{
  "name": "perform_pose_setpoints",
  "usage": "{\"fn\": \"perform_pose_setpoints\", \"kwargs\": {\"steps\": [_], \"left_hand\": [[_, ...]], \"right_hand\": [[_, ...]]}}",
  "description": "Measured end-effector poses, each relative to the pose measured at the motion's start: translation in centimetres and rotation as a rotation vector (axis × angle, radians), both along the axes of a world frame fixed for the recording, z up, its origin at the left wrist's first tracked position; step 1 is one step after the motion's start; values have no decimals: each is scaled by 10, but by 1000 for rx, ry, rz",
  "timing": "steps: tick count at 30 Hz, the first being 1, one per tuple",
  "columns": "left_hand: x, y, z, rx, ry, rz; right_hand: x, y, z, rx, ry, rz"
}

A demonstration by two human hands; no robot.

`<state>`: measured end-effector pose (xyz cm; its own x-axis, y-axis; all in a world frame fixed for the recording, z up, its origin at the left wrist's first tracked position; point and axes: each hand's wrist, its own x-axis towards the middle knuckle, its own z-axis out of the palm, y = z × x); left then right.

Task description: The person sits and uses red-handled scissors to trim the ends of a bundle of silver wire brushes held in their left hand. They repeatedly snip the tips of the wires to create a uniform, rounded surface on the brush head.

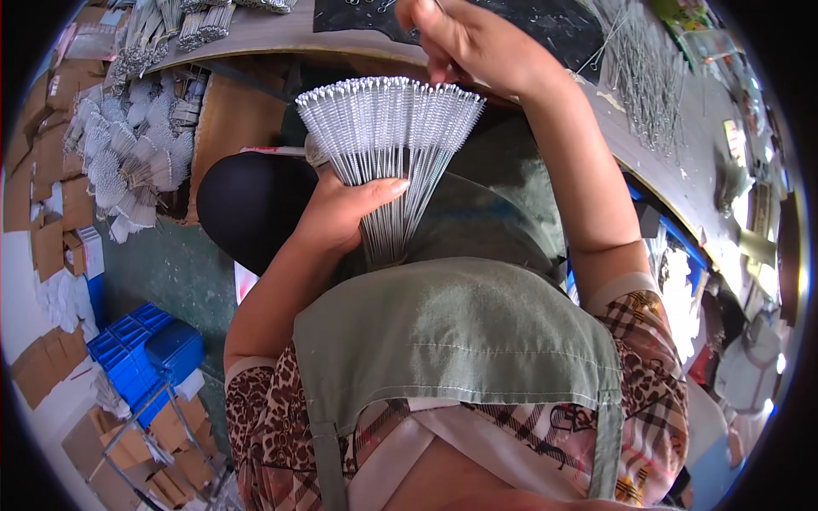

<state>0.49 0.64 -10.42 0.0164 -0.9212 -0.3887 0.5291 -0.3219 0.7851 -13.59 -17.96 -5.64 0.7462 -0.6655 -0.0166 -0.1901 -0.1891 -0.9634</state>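
Overhead, wire brushes [648,77] litter the curved wooden workbench [682,162]

A fan of thin white wire brushes [388,136] is gripped by the left hand [341,213], thumb pressed across the stems where they bunch together. The right hand [473,43] is held just above the fan's bristled tips, fingers pinched, though what's pinched can't really be made out. More brush bundles [128,162] are piled on the floor to the left, loose wires [643,77] are spread on the bench [682,162], and blue crates [141,349] are stacked lower left.
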Motion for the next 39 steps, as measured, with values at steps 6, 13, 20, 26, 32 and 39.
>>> {"fn": "perform_pose_setpoints", "kwargs": {"steps": [6, 13, 20, 26, 32, 39], "left_hand": [[0, 3, -4, 11, -68, 29], [0, 7, 3, 43, 29, 49], [5, 11, -7, 66, -20, 9], [3, 10, -9, 52, -6, 43], [4, 10, -1, 91, -67, 31], [5, 8, -6, 55, -23, 17]], "right_hand": [[34, 2, -17, -201, -24, 182], [12, 4, -31, 154, -255, 275], [7, 9, -24, 255, -244, 363], [3, 0, -30, 263, -256, 502], [3, 10, -27, 286, -238, 363], [0, 2, -37, 225, -244, 422]]}}
